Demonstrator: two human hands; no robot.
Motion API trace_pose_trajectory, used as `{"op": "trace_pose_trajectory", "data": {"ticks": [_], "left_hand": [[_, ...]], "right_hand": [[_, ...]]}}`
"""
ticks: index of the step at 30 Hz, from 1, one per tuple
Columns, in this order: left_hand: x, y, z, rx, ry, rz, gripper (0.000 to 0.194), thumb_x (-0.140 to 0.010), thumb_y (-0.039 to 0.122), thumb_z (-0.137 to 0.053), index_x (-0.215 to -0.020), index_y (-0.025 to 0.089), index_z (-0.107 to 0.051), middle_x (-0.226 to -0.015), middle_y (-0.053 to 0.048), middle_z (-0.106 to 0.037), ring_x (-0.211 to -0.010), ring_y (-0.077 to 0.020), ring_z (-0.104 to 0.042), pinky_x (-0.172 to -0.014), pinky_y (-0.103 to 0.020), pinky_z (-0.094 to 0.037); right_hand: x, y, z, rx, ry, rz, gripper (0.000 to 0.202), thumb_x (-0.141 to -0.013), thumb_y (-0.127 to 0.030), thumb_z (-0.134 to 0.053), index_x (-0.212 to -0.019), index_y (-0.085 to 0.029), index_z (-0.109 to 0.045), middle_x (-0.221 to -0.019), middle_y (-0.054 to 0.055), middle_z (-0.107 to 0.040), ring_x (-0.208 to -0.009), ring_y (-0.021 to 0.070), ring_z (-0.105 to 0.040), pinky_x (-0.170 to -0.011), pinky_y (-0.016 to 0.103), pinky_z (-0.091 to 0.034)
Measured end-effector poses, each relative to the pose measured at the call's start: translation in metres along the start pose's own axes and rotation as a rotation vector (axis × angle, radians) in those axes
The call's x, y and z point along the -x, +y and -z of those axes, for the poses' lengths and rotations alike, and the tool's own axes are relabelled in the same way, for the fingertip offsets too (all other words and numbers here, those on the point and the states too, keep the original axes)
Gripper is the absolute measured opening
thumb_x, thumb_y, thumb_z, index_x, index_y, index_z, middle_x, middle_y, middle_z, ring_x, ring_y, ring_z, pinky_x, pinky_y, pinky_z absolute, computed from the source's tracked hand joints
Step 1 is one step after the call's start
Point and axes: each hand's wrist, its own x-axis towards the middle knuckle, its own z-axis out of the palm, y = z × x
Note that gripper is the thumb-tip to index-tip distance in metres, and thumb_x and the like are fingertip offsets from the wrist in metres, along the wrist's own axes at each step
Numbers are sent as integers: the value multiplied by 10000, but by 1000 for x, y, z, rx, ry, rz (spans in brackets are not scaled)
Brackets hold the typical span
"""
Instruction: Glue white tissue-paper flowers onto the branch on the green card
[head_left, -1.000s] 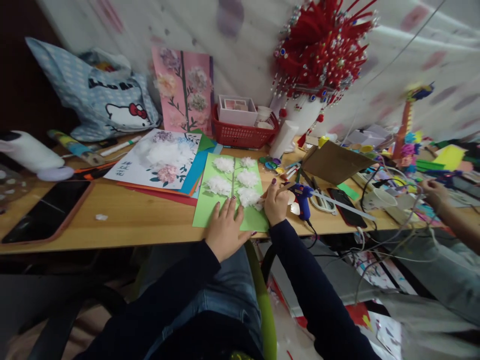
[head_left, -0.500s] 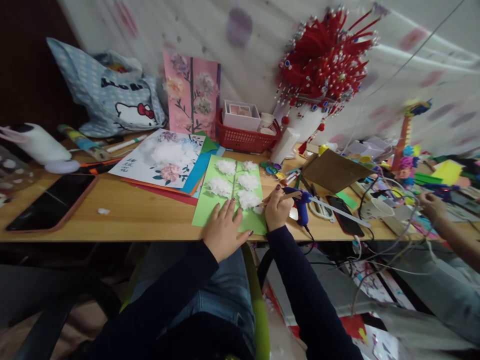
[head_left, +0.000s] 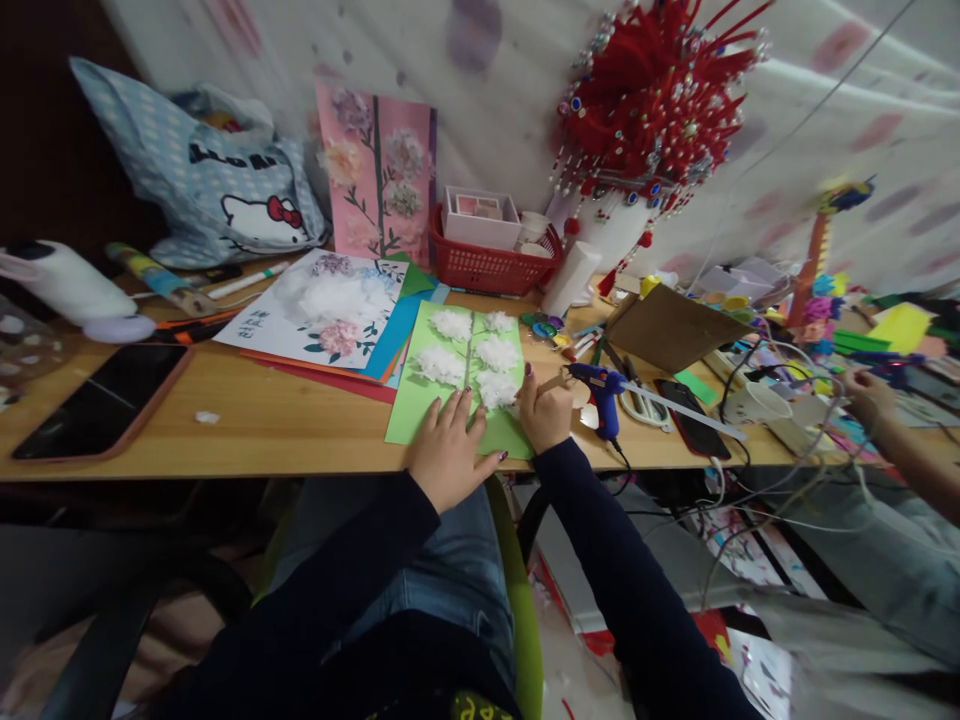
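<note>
A light green sheet (head_left: 409, 415) lies at the table's front edge, with several white fluffy flowers (head_left: 439, 366) on both sides of a dark stem line. My left hand (head_left: 450, 455) rests on its lower part, fingers spread, holding nothing. At the sheet's lower right edge, my right hand (head_left: 546, 415) is closed round a thin brown stick-like tool (head_left: 556, 382), its tip near the lowest right flower (head_left: 495, 389). A blue glue gun (head_left: 604, 400) with a long clear glue stick lies just right of my right hand.
A black phone (head_left: 101, 402) lies at the left. Behind are a flower picture (head_left: 300, 310), a pink panel (head_left: 352, 215), a red basket (head_left: 487, 270) and a red beaded headdress (head_left: 652, 120). Cables and craft pieces crowd the right, where another person's hand (head_left: 870, 400) shows.
My right hand has moved slightly left, closer to the lowest right flower, and the tool in it lies lower. My left hand stays on the sheet. The view has shifted slightly.
</note>
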Motion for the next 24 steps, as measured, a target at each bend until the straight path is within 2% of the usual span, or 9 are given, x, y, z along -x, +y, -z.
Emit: {"op": "trace_pose_trajectory", "data": {"ticks": [6, 11, 18, 24], "left_hand": [[0, 0, -1, -5, -6, 11, 633, -923, 533, -450, -1370, 87, -487, -1504, -219, -382, -1419, -346, -313, -1158, -513, -255], [0, -1, 0, 10, 15, 6, 549, -906, 517, -486, -1281, 124, -566, -1458, -193, -452, -1406, -331, -333, -1160, -502, -256], [0, -1, 1, 42, 2, 17, 525, -904, 517, -484, -1253, 137, -582, -1441, -178, -476, -1400, -328, -337, -1175, -518, -215], [0, -2, 4, 40, -26, 17, 536, -902, 511, -490, -1261, 121, -573, -1443, -194, -472, -1407, -335, -326, -1172, -529, -213]], "right_hand": [[2, -18, -1, 194, -158, 318, 447, -986, -378, -373, -661, -172, -601, -525, 48, -568, -531, 152, -506, -513, 285, -281], [1, -28, -3, 300, -262, 490, 393, -985, -333, -433, -664, -168, -588, -520, 43, -562, -562, 162, -520, -512, 297, -246], [-1, -27, -3, 386, -362, 543, 388, -1004, -320, -384, -718, -146, -579, -573, 67, -589, -598, 172, -544, -520, 297, -235], [-1, -30, -8, 358, -404, 462, 357, -982, -350, -425, -736, -146, -582, -607, 83, -606, -646, 189, -579, -557, 287, -305]]}}
